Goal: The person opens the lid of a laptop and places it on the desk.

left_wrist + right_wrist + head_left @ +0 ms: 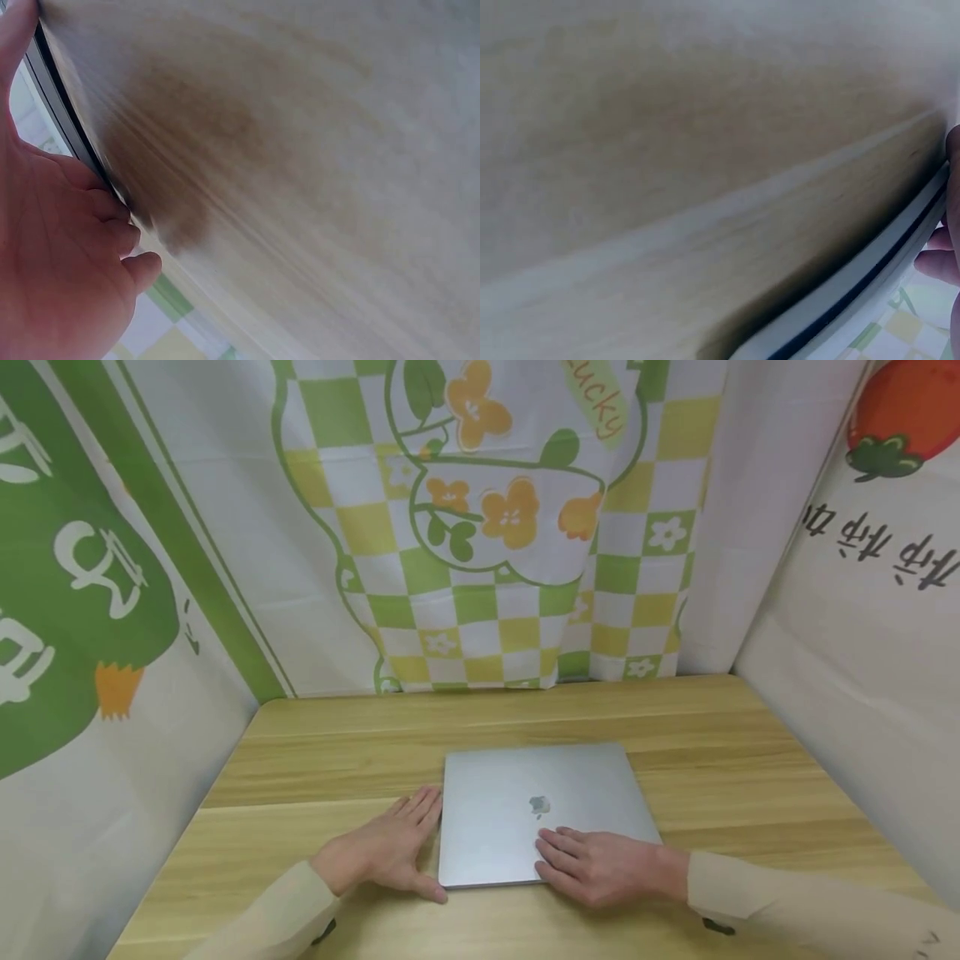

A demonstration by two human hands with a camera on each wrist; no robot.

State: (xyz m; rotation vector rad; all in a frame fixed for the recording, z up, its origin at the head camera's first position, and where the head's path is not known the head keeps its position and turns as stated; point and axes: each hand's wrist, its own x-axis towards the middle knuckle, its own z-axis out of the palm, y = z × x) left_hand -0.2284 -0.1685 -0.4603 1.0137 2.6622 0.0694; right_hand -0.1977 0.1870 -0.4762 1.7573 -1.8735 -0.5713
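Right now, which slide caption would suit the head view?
Left hand beside a closed silver laptop, right hand resting on it.

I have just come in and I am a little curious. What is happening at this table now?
A person is handling a silver laptop, which lies closed on a wooden table. The left hand is at the laptop's left edge, its thumb by the near left corner. The right hand rests on its top, near the front edge. At this moment, the laptop is not opened.
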